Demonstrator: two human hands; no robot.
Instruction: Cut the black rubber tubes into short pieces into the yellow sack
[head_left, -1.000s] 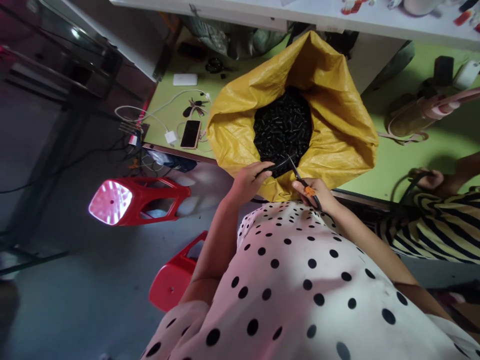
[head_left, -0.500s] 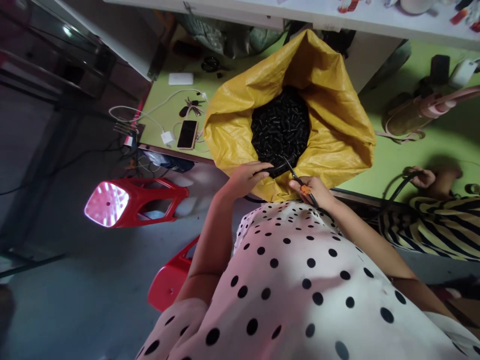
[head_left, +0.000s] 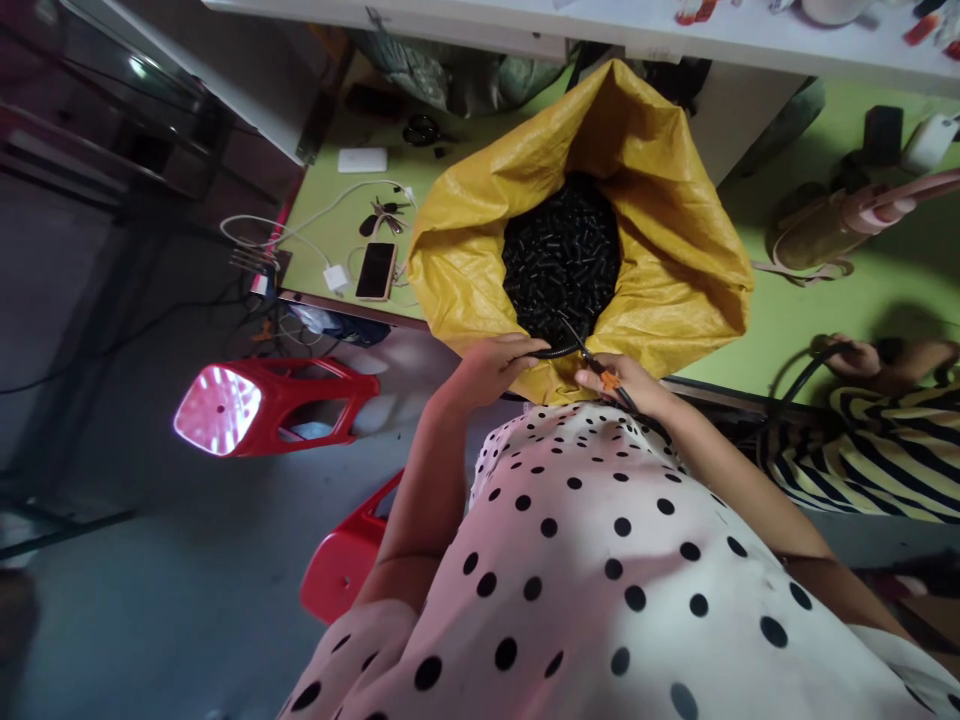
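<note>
Behind both hands (head_left: 555, 375), yellow sack (head_left: 675, 270) blocks table (head_left: 787, 320).

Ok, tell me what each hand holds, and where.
Left hand: black tube, near its end. Right hand: scissors, by the handles.
</note>
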